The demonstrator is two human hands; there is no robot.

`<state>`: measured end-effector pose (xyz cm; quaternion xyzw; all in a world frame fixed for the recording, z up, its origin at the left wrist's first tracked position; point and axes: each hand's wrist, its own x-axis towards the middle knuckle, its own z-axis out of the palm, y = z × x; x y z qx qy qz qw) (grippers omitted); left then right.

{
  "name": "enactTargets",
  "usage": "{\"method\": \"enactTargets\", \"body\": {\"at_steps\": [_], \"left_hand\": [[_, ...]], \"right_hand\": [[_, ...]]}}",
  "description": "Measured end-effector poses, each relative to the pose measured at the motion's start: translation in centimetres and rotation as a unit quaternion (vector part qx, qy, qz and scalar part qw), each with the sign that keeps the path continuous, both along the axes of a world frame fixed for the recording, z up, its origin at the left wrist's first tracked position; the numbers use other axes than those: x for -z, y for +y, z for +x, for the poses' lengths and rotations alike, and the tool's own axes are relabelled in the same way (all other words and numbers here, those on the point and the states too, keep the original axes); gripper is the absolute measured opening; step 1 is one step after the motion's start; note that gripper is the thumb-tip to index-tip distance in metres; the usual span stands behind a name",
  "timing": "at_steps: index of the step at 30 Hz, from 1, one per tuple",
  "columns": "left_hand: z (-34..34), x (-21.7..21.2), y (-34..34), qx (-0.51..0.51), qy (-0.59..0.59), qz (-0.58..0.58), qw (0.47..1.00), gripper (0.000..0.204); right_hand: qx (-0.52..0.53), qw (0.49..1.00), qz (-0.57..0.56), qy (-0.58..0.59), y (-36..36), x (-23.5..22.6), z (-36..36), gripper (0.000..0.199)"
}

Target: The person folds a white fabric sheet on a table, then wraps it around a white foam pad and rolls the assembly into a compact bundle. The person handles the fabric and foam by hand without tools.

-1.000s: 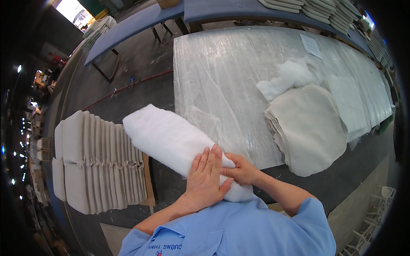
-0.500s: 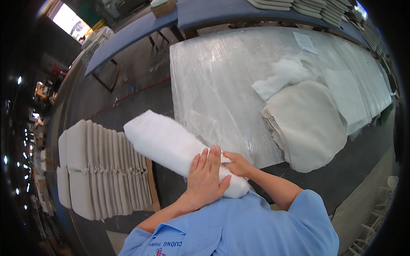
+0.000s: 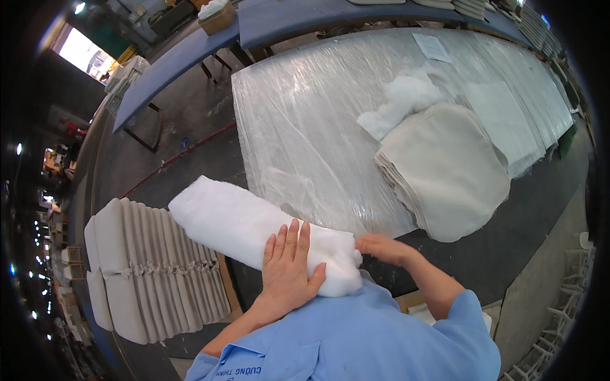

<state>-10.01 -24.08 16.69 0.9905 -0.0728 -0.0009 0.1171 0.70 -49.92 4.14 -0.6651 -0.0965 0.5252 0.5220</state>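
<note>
While the person's left hand (image 3: 287,270) lies flat on a long, thick pad of white fluffy wadding (image 3: 222,206), the right hand (image 3: 386,249) is at the pad's near right end. The left hand is spread open, palm down, fingers straight and thumb held out to the side, pressing on the wadding without closing round it. The right hand is slightly blurred, its fingers reaching to the bunched end; whether they pinch any of the fluff, I cannot tell.

The wadding slants across the lower middle of the view, from beside the cushions at left to the front of the person's light blue shirt (image 3: 387,330). Those are beige padded cushions (image 3: 159,267), packed side by side in two rows, with brown cardboard (image 3: 230,286) along their right edge.

Beyond the hands, clear plastic sheeting (image 3: 298,114) covers a broad flat surface. Toward its right side lies a pile of rounded beige fabric pieces (image 3: 448,171), with a loose clump of white fluff (image 3: 410,94) just behind and a paper sheet (image 3: 432,47) farther back. At the upper left stands a blue-topped table (image 3: 171,70) bearing a brown box (image 3: 216,23).
</note>
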Motion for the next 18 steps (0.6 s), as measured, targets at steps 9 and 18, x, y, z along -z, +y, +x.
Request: {"method": "enactTargets", "body": {"at_steps": [9,18], "left_hand": [[0.0,0.4,0.3,0.015,-0.011,0.007,1.0,0.084],[-0.7,0.5,0.2,0.007,-0.005,-0.001,1.0,0.083]], "right_hand": [[-0.022,0.945,0.143,-0.292,6.8,0.6,-2.3,0.046],[-0.06,0.899,0.112,-0.418,11.8,6.8,0.6,0.04]]}}
